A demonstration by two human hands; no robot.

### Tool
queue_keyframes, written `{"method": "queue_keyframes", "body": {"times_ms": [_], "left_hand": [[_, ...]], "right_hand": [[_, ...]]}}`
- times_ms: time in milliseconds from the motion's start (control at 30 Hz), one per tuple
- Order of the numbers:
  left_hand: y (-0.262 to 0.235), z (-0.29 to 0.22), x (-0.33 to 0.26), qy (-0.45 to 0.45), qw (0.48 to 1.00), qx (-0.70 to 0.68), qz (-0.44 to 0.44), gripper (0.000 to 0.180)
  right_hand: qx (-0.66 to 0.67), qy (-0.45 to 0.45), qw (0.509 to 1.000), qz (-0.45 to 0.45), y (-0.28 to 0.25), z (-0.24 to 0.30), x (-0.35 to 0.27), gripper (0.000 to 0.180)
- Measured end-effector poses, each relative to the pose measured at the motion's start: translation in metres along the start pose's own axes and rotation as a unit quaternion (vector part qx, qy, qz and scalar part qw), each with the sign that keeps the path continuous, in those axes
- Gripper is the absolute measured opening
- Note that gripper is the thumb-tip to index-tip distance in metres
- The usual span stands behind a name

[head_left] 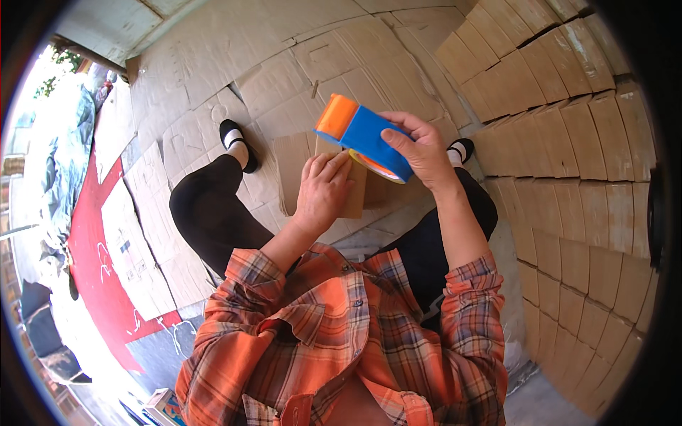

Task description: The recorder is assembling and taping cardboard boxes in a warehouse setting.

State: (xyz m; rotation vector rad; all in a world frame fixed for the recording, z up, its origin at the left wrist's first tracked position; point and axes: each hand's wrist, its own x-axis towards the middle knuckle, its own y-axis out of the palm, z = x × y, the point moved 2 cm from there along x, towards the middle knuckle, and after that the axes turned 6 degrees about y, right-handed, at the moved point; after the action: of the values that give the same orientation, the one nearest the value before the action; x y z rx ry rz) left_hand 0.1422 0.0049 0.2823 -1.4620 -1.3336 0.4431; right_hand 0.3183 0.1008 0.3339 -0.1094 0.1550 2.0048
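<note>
My right hand [419, 145] grips a blue and orange tape dispenser [373, 135], thumb on the near side. The dispenser is tilted, its orange end pointing up and left, and part of a tape roll [376, 166] shows along its lower edge. Beneath it, between my knees, stands a small brown cardboard box [290, 170]. My left hand [325, 186] lies over the box's top with the fingers bent and close together, holding it. The dispenser and my hands hide part of the box. I cannot tell whether the tape touches it.
Stacked brown cardboard boxes [568, 142] rise along the right side. Flattened cardboard sheets [213, 78] cover the floor around my black shoes [238, 142]. A red sheet [92, 241] lies at the left, near a heap of crumpled plastic sheeting [67, 149].
</note>
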Motion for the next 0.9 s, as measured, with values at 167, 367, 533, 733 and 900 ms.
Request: {"method": "queue_keyframes", "body": {"times_ms": [167,367,533,733,900], "left_hand": [[-0.009,0.003,-0.001,-0.013,0.999,-0.03,-0.02,0.028],[-0.013,0.017,0.015,-0.068,0.986,-0.154,-0.01,0.014],[-0.018,0.024,0.026,-0.228,0.924,-0.298,0.074,0.012],[-0.012,0.05,0.024,-0.357,0.534,-0.766,0.003,0.045],[-0.011,0.054,0.031,-0.371,0.479,-0.796,0.002,0.05]], "right_hand": [[-0.023,0.035,0.999,0.016,0.0,0.008,0.004,0.045],[-0.087,0.147,0.984,0.054,-0.013,-0.003,0.007,0.054],[-0.08,0.102,0.991,0.023,-0.013,-0.004,0.008,0.054],[-0.08,0.127,0.988,0.031,-0.015,0.006,0.01,0.05],[-0.111,0.14,0.983,0.039,-0.013,0.008,0.015,0.047]]}}
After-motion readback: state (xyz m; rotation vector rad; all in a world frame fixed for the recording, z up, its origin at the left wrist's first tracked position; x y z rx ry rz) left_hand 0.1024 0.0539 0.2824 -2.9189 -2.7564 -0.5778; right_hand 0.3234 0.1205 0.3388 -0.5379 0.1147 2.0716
